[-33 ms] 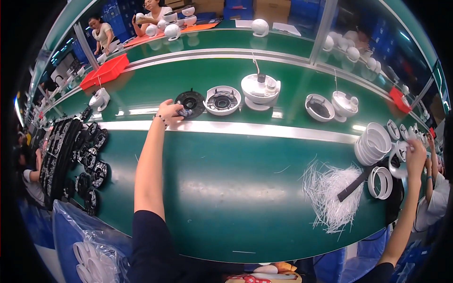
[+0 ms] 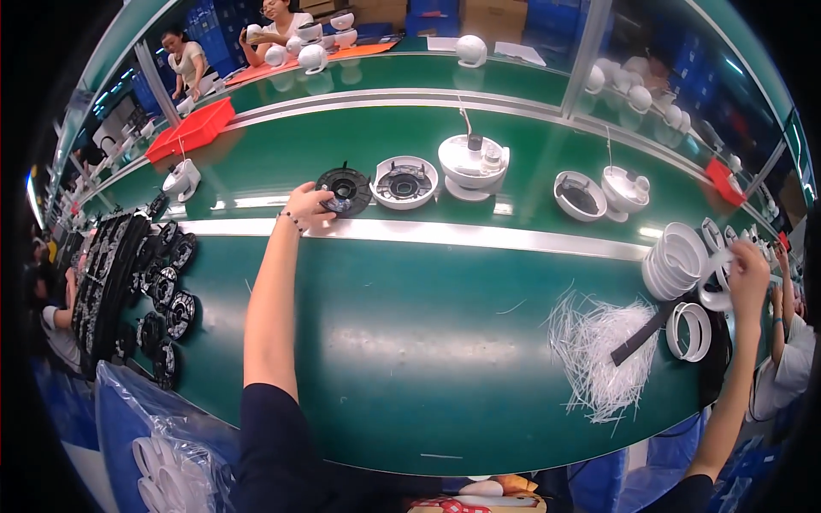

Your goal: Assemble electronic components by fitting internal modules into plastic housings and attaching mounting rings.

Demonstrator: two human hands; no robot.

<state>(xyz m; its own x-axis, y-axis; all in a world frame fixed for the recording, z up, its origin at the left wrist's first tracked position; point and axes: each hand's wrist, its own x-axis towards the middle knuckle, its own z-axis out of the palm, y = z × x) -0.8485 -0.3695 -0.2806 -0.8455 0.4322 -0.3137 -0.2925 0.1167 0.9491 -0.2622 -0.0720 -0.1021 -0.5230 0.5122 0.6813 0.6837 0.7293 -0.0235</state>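
Note:
My left hand [image 2: 308, 210] grips the near left edge of a black disc-shaped part [image 2: 346, 190], whose round centre faces up, over the green belt at the far side of the table. Right beside the disc is a white bowl-shaped housing [image 2: 404, 202] with a black part inside. Far to the right, my raised right hand [image 2: 749, 272] pinches a white plastic ring [image 2: 715, 296]. That ring hangs next to a stack of white rings [image 2: 671, 267], and part of it is hidden by the fingers.
White assemblies with upright wires [image 2: 472, 167] stand on the belt [image 2: 282, 145]. Loose white strips [image 2: 603, 355] lie at right, under a dark bar [image 2: 640, 336]. Several black parts [image 2: 180, 315] are grouped at left. Co-workers sit behind the clear partition and at right.
My right hand has shifted a little left with the white ring, toward the stack. My left fingers have closed more on the black disc's edge, and the disc has tilted slightly.

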